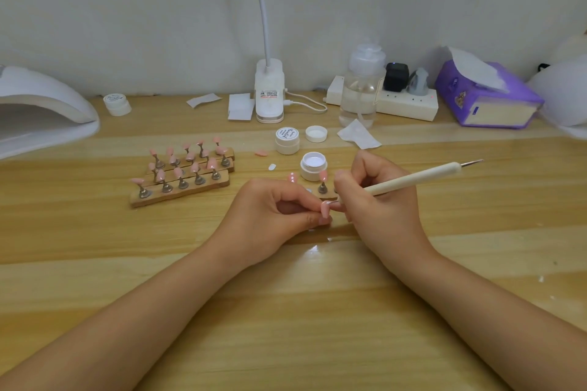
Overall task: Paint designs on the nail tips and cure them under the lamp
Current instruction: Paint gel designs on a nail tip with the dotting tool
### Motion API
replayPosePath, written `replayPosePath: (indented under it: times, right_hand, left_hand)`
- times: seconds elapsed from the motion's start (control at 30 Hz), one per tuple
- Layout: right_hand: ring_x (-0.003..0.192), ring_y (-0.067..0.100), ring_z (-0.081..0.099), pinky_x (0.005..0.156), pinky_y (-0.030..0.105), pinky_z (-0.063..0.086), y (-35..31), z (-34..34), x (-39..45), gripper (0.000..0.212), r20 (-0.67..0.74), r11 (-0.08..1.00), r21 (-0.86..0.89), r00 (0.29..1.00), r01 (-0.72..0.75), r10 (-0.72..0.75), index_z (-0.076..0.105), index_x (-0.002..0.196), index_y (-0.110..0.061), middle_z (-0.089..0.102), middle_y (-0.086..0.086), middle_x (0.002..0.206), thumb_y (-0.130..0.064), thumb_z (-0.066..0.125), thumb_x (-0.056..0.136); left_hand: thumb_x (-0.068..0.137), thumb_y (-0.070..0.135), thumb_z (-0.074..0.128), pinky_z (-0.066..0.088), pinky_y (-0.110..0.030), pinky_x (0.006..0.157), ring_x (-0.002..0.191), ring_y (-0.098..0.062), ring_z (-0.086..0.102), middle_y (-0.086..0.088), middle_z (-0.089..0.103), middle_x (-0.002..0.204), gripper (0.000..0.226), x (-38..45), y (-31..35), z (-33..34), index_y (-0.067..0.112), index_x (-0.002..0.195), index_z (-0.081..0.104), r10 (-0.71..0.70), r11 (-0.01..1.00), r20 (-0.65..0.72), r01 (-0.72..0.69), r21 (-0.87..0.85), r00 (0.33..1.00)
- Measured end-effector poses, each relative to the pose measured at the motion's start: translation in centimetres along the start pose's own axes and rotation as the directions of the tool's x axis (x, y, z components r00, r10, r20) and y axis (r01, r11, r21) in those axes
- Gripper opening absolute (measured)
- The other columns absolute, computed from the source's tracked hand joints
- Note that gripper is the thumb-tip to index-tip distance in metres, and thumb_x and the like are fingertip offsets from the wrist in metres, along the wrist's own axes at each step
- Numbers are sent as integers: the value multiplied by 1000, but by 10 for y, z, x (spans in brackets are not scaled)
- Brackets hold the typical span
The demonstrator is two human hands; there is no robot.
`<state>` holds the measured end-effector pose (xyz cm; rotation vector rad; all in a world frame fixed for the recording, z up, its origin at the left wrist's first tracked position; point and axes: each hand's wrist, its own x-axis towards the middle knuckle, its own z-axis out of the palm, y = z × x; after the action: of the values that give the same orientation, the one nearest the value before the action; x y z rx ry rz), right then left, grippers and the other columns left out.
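A smooth white curing lamp (pixel 41 105), round on top like a shell, sits at the far left of the shiny wooden desk (pixel 95 263). Near it stands a small round white jar (pixel 117 104) with its lid on. Next come three wooden strips (pixel 181 174) set side by side, each with little metal stands that hold up pink nail tips (pixel 190 155). In the middle, the left hand (pixel 273 216) has its fingers curled, and it pinches one glossy pink nail tip (pixel 325 209) just above the desk. Behind the hands sit a closed white jar (pixel 287 140), a loose white lid (pixel 316 133) and an open jar (pixel 313 166) with pale gel inside. The right hand (pixel 378 200) curls around a long cream brush (pixel 416 178), and its fingers meet the held tip. The thin metal end of the brush points out to the right. At the back right are a clear plastic bottle (pixel 360 89) and a purple tissue box (pixel 489 95) with soft white paper poking up.
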<state>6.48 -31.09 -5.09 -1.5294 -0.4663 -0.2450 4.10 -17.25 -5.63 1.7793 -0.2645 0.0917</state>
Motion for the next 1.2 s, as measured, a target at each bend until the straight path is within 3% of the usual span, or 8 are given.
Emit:
replayPosePath:
  times: [0.2,0.3,0.63,0.8,0.9,0.97,1.1,1.2]
  right_hand:
    - [33,-2,48,44,39,47,-5,1,-1,42,-2,999,18,999,-39,39,31,53,-12,31,-5,43,13,51,81]
    - [34,-2,48,46,44,47,-6,2,0,42,-2,999,22,999,-50,50,31,53,-13,30,-5,44,13,51,81]
    - [34,-3,48,44,42,45,-4,1,-1,43,5,999,-2,999,-33,33,31,53,-14,32,-12,41,13,51,80]
    - [35,-5,47,39,19,43,-1,-1,-1,44,3,1000,-30,1000,3,-3,30,53,-15,33,-13,39,14,51,80]
    - [35,-5,47,39,16,41,0,-1,0,45,8,999,-38,1000,14,-13,30,53,-15,34,-12,39,14,51,80]
    - [35,-5,47,39,19,42,0,-1,0,45,8,999,-43,1000,16,-16,30,52,-15,34,-12,39,12,53,80]
    - [36,-4,48,43,41,42,-1,0,-1,44,-1,999,-36,1000,1,-1,31,52,-15,34,-12,40,11,54,79]
    - [35,-4,47,40,29,43,0,-1,-1,45,-10,999,-42,1000,8,-8,30,52,-15,33,-13,39,14,52,79]
  left_hand:
    - [68,-8,72,53,-17,74,72,-6,68,4,72,72,15,0,0,0,6,73,71,1,1000,5,-1,-1,1000]
    - [68,-8,72,52,-15,72,72,-4,68,7,72,70,16,0,0,0,8,72,71,1,1000,5,-1,3,1000]
    - [68,-9,71,52,-15,71,71,-4,68,6,72,70,15,0,1,0,5,72,71,5,1000,7,-5,-7,1000]
    - [68,-10,71,51,-13,69,70,-3,68,8,71,68,18,0,1,0,7,70,71,12,1000,11,-12,-10,1000]
    - [68,-11,71,51,-12,68,69,-2,67,8,71,67,19,0,1,0,7,70,71,14,1000,13,-14,-5,1000]
    - [68,-11,71,51,-12,68,69,-2,67,8,71,67,17,0,0,0,5,71,71,13,1000,16,-13,-5,1000]
    - [68,-10,70,50,-11,67,69,-1,67,8,71,67,15,0,1,0,4,72,71,7,1000,20,-7,-14,1000]
    - [68,-10,71,50,-11,67,70,-2,67,8,71,67,15,0,1,1,5,72,71,6,1000,19,-6,-10,1000]
